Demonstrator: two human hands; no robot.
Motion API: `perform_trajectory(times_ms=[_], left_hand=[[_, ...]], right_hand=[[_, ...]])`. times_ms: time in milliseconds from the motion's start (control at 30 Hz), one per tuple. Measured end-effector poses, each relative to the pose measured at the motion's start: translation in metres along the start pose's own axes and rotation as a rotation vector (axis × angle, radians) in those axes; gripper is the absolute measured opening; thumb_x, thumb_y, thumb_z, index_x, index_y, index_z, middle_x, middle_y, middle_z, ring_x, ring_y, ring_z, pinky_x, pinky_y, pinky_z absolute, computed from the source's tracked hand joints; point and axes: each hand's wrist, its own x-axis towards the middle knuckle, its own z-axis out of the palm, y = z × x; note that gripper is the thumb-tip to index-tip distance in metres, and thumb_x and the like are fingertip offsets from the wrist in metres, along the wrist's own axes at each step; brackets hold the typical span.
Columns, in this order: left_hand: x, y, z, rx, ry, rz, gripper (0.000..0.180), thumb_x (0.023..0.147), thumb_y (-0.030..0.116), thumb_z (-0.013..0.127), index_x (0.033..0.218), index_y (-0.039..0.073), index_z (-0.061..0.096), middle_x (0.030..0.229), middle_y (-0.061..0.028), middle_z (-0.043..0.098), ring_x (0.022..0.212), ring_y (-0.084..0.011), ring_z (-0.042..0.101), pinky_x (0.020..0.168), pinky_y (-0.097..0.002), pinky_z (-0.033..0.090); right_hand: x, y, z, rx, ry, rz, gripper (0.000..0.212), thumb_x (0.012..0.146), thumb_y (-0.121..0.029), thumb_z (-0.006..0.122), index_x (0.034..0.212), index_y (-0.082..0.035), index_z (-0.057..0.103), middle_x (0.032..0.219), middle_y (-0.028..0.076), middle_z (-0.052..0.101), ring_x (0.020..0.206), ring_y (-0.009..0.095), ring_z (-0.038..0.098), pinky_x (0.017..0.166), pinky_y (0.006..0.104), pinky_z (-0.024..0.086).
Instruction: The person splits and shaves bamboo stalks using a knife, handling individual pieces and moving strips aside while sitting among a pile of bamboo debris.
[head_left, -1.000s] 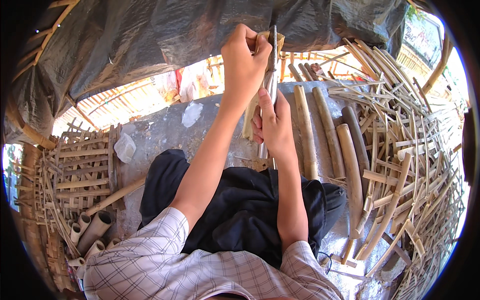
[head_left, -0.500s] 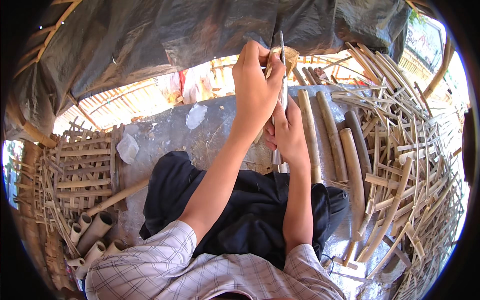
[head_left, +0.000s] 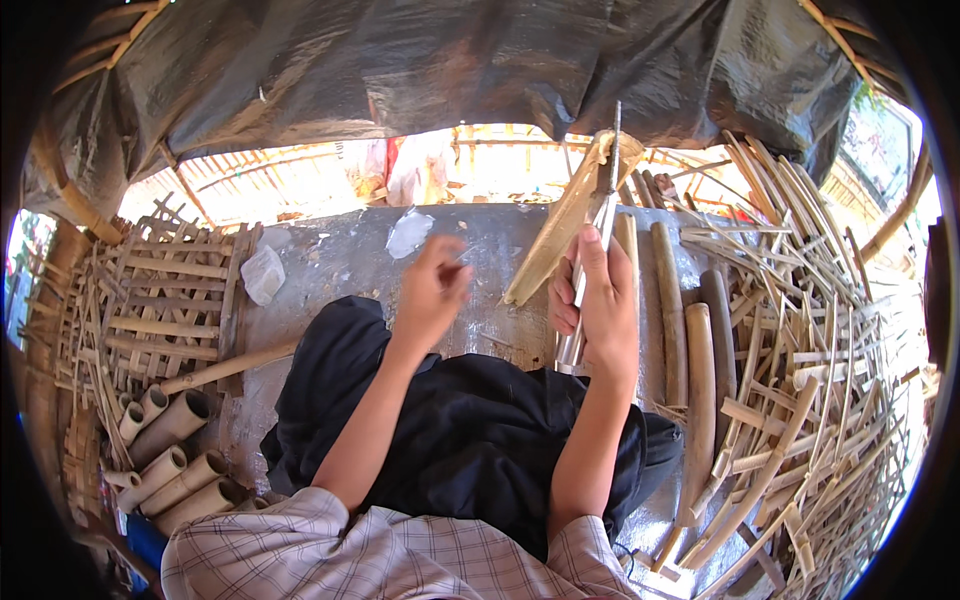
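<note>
My right hand [head_left: 598, 295] is wrapped round the silvery metal handle of a long-bladed knife [head_left: 613, 165]; its blade points up and away from me. Against the blade, at its far end, leans a split piece of bamboo [head_left: 555, 235]. The blade seems lodged in the bamboo's upper end, and the lower end slants down to the left, near the ground. Left of the bamboo, my left hand [head_left: 432, 290] is raised and apart from it. Its fingers are loosely curled and slightly blurred, with a gap between thumb and forefinger and nothing visible in them.
Several bamboo poles [head_left: 668, 310] lie to the right, beside a large heap of split bamboo strips [head_left: 800, 370]. At left are a slatted bamboo frame [head_left: 170, 290], a whitish stone-like lump [head_left: 262, 275] and several cut bamboo tubes [head_left: 170, 425]. A dark tarp [head_left: 450, 75] hangs ahead.
My left hand has let go of the bamboo's top end and moved down and left. The bamboo now leans visibly beside the knife, still in my right hand.
</note>
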Motion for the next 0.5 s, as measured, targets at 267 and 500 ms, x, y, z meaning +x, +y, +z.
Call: perform_trajectory(times_ms=[267, 500], left_hand=[[-0.008, -0.215, -0.04, -0.557, 0.294, -0.28, 0.031, 0.079, -0.013, 0.058, 0.108, -0.002, 0.065, 0.094, -0.0069, 0.067, 0.078, -0.0166, 0.066, 0.07, -0.0286, 0.055], [-0.018, -0.232, -0.031, -0.066, 0.056, -0.288, 0.026, 0.076, -0.011, 0.062, 0.099, -0.002, 0.068, 0.093, -0.0078, 0.071, 0.087, -0.0152, 0.069, 0.077, -0.0288, 0.057]], right_hand=[[0.0, 0.001, -0.008, 0.088, 0.04, 0.006, 0.035, 0.109, -0.039, 0.047, 0.095, -0.007, 0.047, 0.061, 0.003, 0.044, 0.041, 0.009, 0.04, 0.035, 0.025, 0.03], [-0.002, 0.008, 0.014, 0.143, -0.066, 0.033, 0.034, 0.109, -0.036, 0.047, 0.098, -0.004, 0.049, 0.061, 0.004, 0.044, 0.039, 0.01, 0.038, 0.035, 0.0251, 0.029]])
